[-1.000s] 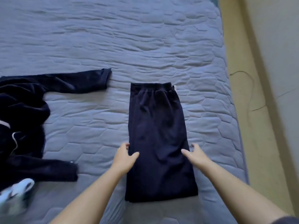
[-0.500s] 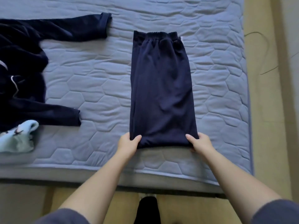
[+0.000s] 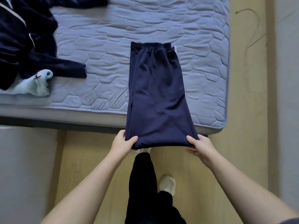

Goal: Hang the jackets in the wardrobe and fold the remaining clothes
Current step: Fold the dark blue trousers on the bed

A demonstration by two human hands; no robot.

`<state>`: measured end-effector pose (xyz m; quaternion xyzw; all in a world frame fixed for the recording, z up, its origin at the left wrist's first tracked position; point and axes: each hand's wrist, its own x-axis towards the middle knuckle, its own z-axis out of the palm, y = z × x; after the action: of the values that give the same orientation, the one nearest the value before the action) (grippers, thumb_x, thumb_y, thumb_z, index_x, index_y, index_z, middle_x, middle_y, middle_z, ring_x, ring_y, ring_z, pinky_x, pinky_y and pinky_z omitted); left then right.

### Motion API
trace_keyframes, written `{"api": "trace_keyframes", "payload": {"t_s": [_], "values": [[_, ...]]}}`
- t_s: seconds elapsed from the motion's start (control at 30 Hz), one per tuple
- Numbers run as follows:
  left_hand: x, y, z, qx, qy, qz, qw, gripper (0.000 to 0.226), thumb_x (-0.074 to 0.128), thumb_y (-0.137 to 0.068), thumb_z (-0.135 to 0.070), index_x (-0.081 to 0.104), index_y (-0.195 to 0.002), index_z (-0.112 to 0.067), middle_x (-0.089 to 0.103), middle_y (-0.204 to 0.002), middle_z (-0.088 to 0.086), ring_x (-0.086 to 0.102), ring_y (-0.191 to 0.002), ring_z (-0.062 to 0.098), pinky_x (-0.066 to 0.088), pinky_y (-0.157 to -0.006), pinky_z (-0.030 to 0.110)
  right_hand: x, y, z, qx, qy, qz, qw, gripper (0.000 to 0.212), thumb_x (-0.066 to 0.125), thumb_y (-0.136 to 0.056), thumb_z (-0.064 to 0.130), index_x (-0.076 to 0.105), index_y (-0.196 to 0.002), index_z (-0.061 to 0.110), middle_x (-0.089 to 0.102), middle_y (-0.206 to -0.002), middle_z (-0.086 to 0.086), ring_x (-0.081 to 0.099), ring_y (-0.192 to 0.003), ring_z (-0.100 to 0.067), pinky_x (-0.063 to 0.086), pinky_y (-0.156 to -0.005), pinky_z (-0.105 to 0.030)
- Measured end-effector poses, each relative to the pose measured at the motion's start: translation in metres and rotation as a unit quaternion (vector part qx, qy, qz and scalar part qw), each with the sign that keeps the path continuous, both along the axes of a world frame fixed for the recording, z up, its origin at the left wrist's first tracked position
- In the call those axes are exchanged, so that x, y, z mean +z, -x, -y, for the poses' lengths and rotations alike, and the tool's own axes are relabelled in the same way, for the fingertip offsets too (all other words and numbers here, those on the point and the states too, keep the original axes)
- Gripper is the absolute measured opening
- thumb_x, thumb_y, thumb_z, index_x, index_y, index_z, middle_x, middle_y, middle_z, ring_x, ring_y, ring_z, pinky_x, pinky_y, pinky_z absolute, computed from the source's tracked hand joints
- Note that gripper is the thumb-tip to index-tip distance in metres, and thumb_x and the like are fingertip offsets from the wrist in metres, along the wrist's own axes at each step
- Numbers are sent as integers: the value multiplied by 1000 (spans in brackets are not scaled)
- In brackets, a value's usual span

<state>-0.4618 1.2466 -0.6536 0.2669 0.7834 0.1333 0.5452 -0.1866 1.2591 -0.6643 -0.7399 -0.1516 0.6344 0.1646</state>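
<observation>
Dark navy trousers (image 3: pixel 157 94), folded lengthwise, lie on the grey-blue quilted mattress (image 3: pixel 100 50) with the elastic waistband at the far end. Their near folded end hangs past the mattress edge. My left hand (image 3: pixel 123 143) grips the near left corner and my right hand (image 3: pixel 199 144) grips the near right corner, thumbs on top. A dark navy jacket (image 3: pixel 29 46) with white piping is spread at the far left, one sleeve reaching toward the trousers.
A pale mint garment (image 3: pixel 34 84) lies under the jacket at the mattress's near left edge. Wooden floor (image 3: pixel 247 110) runs along the right side and below, with my legs and a pale slipper (image 3: pixel 167 183) on it. A grey surface (image 3: pixel 24 167) stands at lower left.
Both hands slid from the middle of the trousers to the near end and took hold of its corners. The trousers now extend over the mattress edge and the view has tilted down.
</observation>
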Motion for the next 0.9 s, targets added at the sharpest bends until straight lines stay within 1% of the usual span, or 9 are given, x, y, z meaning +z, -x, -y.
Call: {"api": "trace_keyframes", "payload": {"t_s": [0.17,0.23,0.3,0.4,0.5,0.67,0.77,0.83,0.9], "values": [[43,11,-4,11,-58,102,993,64,65,-86,-6,35,-136,-34,64,-108,-13,65,-98,6,50,-85,24,45,-4,-7,-9,-57,-9,998,26,63,-89,10,57,-111,22,67,-98,0,65,-81,-17,52,-66,-31],[56,15,-31,-6,-97,119,988,43,59,-89,0,52,-121,-28,62,-113,-12,62,-104,7,48,-90,25,62,1,-40,-15,-97,-15,995,33,61,-88,6,59,-110,30,66,-95,2,65,-80,-17,54,-69,-32],[69,17,-68,-6,-100,104,989,22,54,-92,-2,66,-96,-20,64,-102,-2,62,-91,12,51,-82,30,74,7,-81,-14,-115,-13,993,24,55,-89,2,67,-91,22,65,-90,-4,63,-72,-18,53,-71,-32],[81,18,-137,75,-78,140,984,24,46,-98,-15,64,-84,-12,66,-83,11,64,-57,12,55,-55,24,86,17,-154,-57,-112,-18,992,22,48,-90,6,61,-74,14,64,-65,-6,63,-53,-18,50,-63,-31],[77,24,-213,114,-50,163,979,35,32,-101,-37,57,-90,-15,71,-66,9,58,-42,14,46,-60,26,85,28,-226,-68,-113,-27,991,21,43,-95,25,57,-81,17,68,-57,-3,65,-63,-20,47,-67,-32],[44,35,-312,91,-39,167,981,38,23,-100,-46,54,-96,-25,75,-74,1,62,-62,14,41,-69,31,54,47,-318,-47,-129,-7,990,27,33,-99,38,54,-92,23,72,-74,-3,65,-73,-17,44,-77,-34],[14,32,-348,82,-46,167,981,35,28,-102,-38,51,-122,-21,72,-104,5,67,-82,15,47,-74,30,21,61,-347,-25,-154,16,988,23,36,-100,33,55,-105,21,73,-96,-6,65,-86,-15,42,-81,-35],[-6,26,-356,83,-72,141,984,43,38,-102,-28,33,-143,-19,65,-116,2,63,-93,14,47,-79,31,-5,72,-348,21,-190,64,979,34,44,-99,25,44,-132,17,62,-127,-12,59,-110,-17,41,-90,-30],[-22,18,-349,-18,-152,30,988,63,46,-98,-19,15,-153,-15,51,-138,6,51,-123,18,40,-102,32,-24,81,-331,196,-233,205,930,59,50,-96,23,25,-149,14,37,-151,-8,35,-139,-18,30,-110,-32]]}}
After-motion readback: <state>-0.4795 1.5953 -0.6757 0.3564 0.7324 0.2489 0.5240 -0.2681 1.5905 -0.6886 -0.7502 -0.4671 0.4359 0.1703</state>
